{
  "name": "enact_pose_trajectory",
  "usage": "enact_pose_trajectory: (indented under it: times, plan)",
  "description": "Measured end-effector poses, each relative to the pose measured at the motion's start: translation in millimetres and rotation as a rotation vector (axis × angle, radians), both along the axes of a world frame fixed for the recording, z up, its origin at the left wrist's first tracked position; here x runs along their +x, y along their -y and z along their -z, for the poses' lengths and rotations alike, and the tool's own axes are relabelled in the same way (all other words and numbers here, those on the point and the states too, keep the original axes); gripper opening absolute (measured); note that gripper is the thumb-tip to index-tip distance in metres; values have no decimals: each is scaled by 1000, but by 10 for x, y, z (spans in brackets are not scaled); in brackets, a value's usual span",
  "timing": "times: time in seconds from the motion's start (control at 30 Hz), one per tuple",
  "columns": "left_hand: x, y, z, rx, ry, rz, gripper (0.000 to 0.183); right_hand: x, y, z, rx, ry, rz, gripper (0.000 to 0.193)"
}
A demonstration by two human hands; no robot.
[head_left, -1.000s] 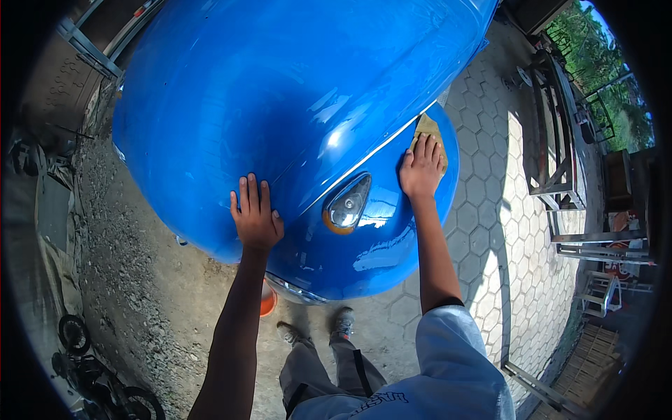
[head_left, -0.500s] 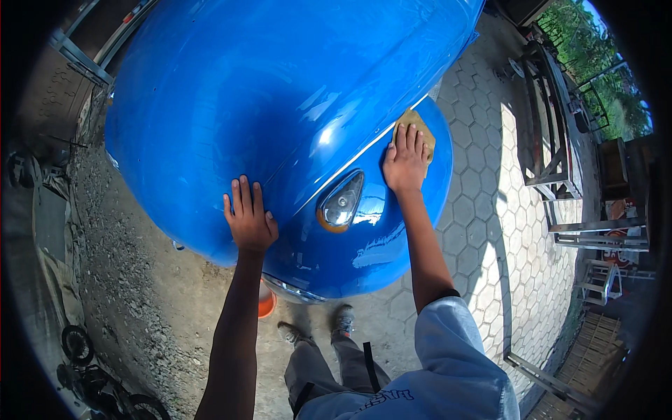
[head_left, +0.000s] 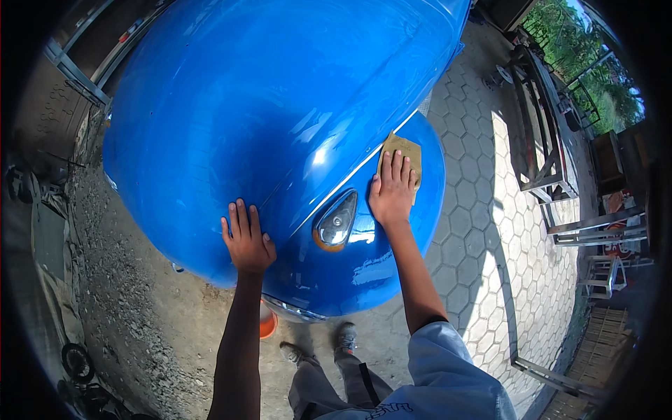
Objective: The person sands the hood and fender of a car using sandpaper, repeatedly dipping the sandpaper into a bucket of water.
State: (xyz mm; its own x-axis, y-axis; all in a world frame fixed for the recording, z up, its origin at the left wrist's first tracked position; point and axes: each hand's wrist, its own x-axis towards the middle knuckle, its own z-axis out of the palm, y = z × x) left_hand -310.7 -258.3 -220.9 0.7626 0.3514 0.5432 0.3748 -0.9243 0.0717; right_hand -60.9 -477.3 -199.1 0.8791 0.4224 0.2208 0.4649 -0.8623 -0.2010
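The rounded blue car body (head_left: 210, 91) fills the upper middle of the view, its front fender (head_left: 308, 273) nearest me. On the fender's right part my right hand (head_left: 393, 194) lies flat with stretched fingers, pressing a tan cloth (head_left: 404, 148) against the paint. The cloth sticks out past the fingertips. Left of that hand sits a teardrop-shaped lamp (head_left: 337, 221) with a clear and amber lens. My left hand (head_left: 248, 241) rests bare on the blue panel, its fingers extended and slightly apart, with nothing in it.
An orange and white cone (head_left: 268, 323) stands under the car's near edge, by my feet (head_left: 344, 337). Hexagonal paving (head_left: 462, 231) runs along the right, with a wooden frame bench (head_left: 542, 133) beyond. Gravel (head_left: 115, 301) and a motorbike wheel (head_left: 77, 362) lie at left.
My right hand and the cloth have slid a little toward me along the fender. My left hand stays in nearly the same place. The whole view has shifted slightly.
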Motion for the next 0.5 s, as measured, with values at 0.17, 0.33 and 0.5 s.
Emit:
enact_pose_trajectory:
  times: [0.17,0.33,0.5]
  plan:
    - [-1,9,-3,6,2,1,60,-959,363,-43,-72,-78,-169,63]
    - [-17,1,1,2,-16,10,60,75,60,49,81,69,-88,64]
    - [-8,-3,-29,-13,7,28,64,-610,209,36,47,60,-160,63]
